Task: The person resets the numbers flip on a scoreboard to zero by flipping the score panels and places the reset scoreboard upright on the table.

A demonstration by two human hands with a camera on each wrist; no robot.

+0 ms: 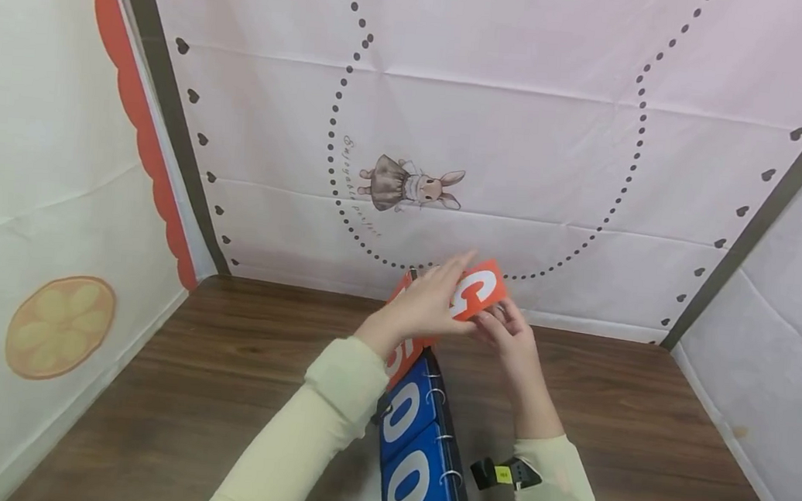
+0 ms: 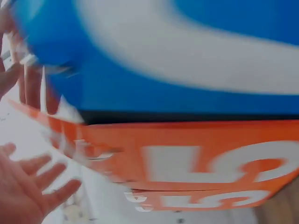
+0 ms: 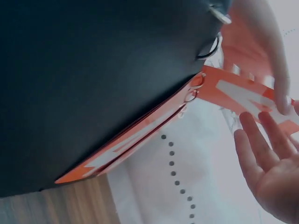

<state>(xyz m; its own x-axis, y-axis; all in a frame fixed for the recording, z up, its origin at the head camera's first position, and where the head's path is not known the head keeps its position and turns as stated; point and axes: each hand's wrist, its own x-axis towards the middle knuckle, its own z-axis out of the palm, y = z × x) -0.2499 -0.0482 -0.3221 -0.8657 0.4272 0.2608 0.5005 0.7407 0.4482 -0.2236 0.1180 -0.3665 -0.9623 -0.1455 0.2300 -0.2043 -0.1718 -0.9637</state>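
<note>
A ring-bound flip board with blue cards (image 1: 402,412) bearing white zeros stands on the table. Beyond them, an orange card (image 1: 480,289) with a white numeral is lifted from its rings. My left hand (image 1: 425,303) reaches over the board, its fairly straight fingers and thumb touching this card's left side. At its lower right corner, my right hand (image 1: 509,340) pinches the card between thumb and fingers. In the right wrist view, my right hand (image 3: 273,172) is beside the lifted orange card (image 3: 247,98). The left wrist view shows spread fingers beside hanging orange cards (image 2: 126,161).
The board's black back (image 3: 93,93) fills much of the right wrist view. Brown wooden tabletop (image 1: 639,438) extends around the board. Printed white cloth (image 1: 519,158) stands behind it, with more cloth at both sides. A dark band with a yellow label (image 1: 502,475) is at my right sleeve.
</note>
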